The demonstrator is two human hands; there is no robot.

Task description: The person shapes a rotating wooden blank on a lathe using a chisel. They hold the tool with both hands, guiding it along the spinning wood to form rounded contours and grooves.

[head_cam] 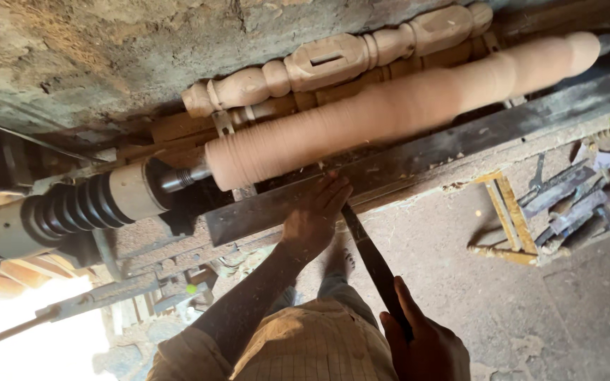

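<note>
A long round wooden workpiece (397, 106) is mounted on a lathe and looks blurred as if spinning. My left hand (315, 215) presses the front of a long dark chisel (370, 257) down on the flat metal tool rest (418, 152), fingers pointing toward the wood. My right hand (425, 342) grips the chisel's rear end near my waist. The chisel tip at the wood is hidden under my left fingers.
A finished turned baluster (333, 60) lies behind the workpiece against the rough wall. A stepped pulley and spindle (86, 204) sit at the left. Several metal tools (573, 204) lie on a low wooden stand at the right, over a dusty floor.
</note>
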